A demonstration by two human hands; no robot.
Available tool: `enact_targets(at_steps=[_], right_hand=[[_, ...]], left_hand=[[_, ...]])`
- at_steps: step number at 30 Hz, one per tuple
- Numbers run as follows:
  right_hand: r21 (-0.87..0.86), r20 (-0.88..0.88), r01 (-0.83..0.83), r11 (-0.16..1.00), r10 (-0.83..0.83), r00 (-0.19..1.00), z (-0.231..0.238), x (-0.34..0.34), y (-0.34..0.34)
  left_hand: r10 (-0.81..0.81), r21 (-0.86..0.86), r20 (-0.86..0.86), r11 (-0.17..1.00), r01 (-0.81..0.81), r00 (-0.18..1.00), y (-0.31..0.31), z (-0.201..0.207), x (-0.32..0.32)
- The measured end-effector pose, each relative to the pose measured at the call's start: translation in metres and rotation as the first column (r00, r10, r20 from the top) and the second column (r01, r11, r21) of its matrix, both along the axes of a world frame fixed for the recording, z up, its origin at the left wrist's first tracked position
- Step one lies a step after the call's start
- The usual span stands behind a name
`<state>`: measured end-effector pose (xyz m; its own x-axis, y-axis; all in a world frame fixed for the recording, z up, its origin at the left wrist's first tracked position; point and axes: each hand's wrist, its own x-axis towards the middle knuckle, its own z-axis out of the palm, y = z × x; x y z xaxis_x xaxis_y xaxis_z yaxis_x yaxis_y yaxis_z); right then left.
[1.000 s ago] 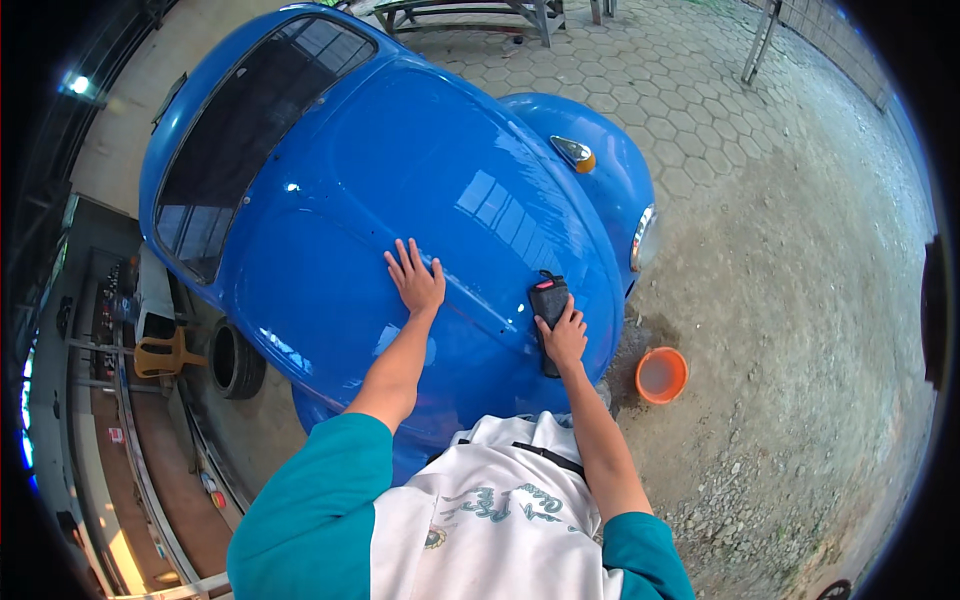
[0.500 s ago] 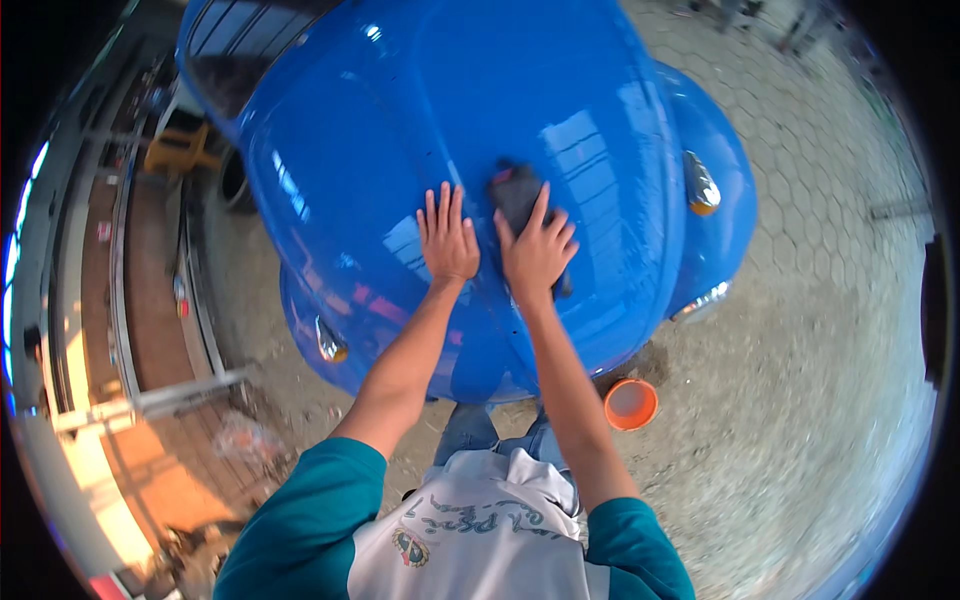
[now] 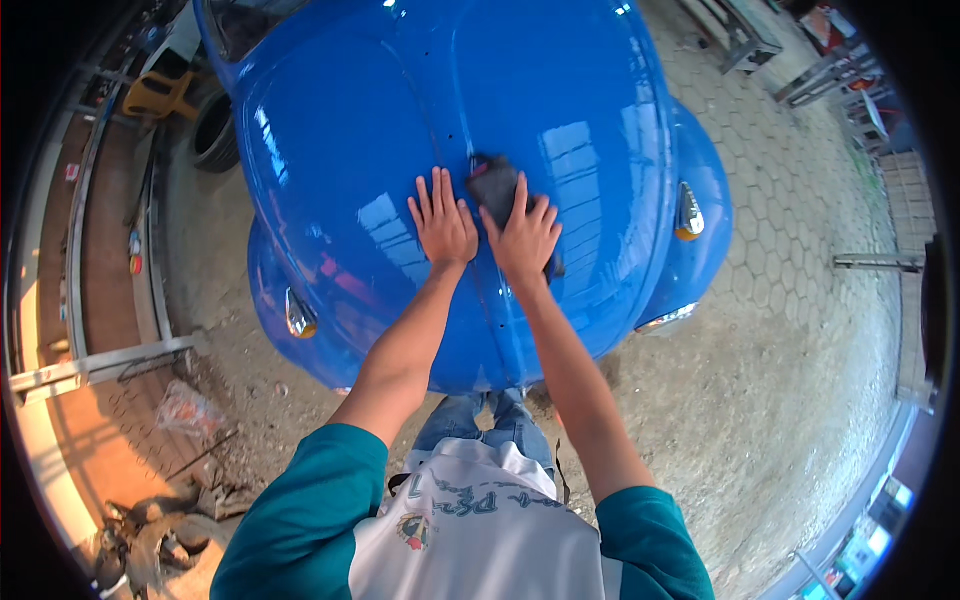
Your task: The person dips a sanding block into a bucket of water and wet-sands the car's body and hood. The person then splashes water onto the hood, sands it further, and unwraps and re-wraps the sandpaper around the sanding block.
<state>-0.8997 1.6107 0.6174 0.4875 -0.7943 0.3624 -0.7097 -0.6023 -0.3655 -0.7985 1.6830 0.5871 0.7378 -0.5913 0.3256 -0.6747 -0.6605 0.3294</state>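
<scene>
head view: rt hand (image 3: pixel 522 240) lies over an oblong dark block (image 3: pixel 493 188), gripping it from above: thumb out along its lt side, fingers slightly bent over the rest, both ends poking out. block's on the glossy blue curved metal hood (image 3: pixel 400 115), around mid-panel; it's blurred, so can't tell what it's made of. lt hand (image 3: pixel 443 228) is flat on the hood, fingers straight & a bit apart, holding nothing, just lt of the block.

to do it well, imo: keep block flat to the curve, even palm pressure, no digging w/ fingertips; let wrist follow the slope. go easy nr the small dark holes (image 3: pixel 450 137) down the middle, as an edge could catch. lt palm light & out of the block's path, it's the closest obstacle.

around: teardrop chrome-and-amber lamps on the fenders, lt one (image 3: pixel 299 313) & rt one (image 3: pixel 689 212), prob. worth steering clear of. legs in faded blue jeans (image 3: pixel 485 425) stand v. close to the hood's front edge; might rub. off to the lt: yellow plastic chair (image 3: pixel 160 95), black rubber tyre (image 3: pixel 215 135), grey metal rail (image 3: pixel 110 365), crumpled clear plastic bag (image 3: pixel 188 410). rt: grey hexagonal paving (image 3: pixel 760 240), bench top rt (image 3: pixel 735 35).
</scene>
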Motion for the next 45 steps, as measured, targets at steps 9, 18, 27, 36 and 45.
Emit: enact_targets(at_steps=[9,18,27,36,45], right_hand=[[0.107,-0.145,0.212,0.971,-0.196,0.97,-0.047,-0.097,0.1],[0.438,-0.328,0.205,0.876,-0.056,0.943,-0.019,-0.155,0.091],[0.494,-0.347,0.391,0.777,-0.237,0.908,-0.006,-0.215,0.071],[0.515,-0.279,0.311,0.799,-0.187,0.942,-0.039,-0.194,0.006],[0.383,-0.143,0.205,0.901,-0.162,0.976,-0.04,-0.149,-0.119]], left_hand=[[0.002,-0.066,0.047,0.998,0.002,0.999,-0.012,-0.009,0.002],[-0.185,-0.12,0.078,0.974,0.193,0.98,-0.001,-0.01,0.005],[-0.229,0.0,0.043,0.973,0.229,0.972,0.001,0.0,0.0],[-0.179,0.075,0.12,0.982,0.171,0.976,0.005,-0.002,0.008],[0.087,0.043,-0.017,0.995,-0.086,0.996,0.023,-0.02,-0.033]])
